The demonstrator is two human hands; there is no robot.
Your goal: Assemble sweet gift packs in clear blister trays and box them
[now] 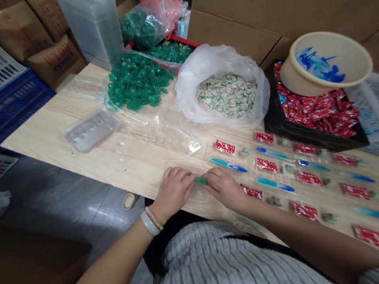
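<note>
Close to the table's front edge, my left hand and my right hand face each other with fingers bent inward. A small translucent green piece shows between their fingertips, and both hands appear to pinch it. Beneath them there seems to be a clear plastic tray, though the hands hide most of it. Right of my hands lie rows of clear trays, each with a red printed packet and a blue-teal pen-like stick. A clear moulded tray lies farther left.
A pile of green pieces spreads at the back, beside a white plastic bag of small printed packets. A cream bowl of blue parts rests above a black crate of red packets. Stacked clear trays stand back left.
</note>
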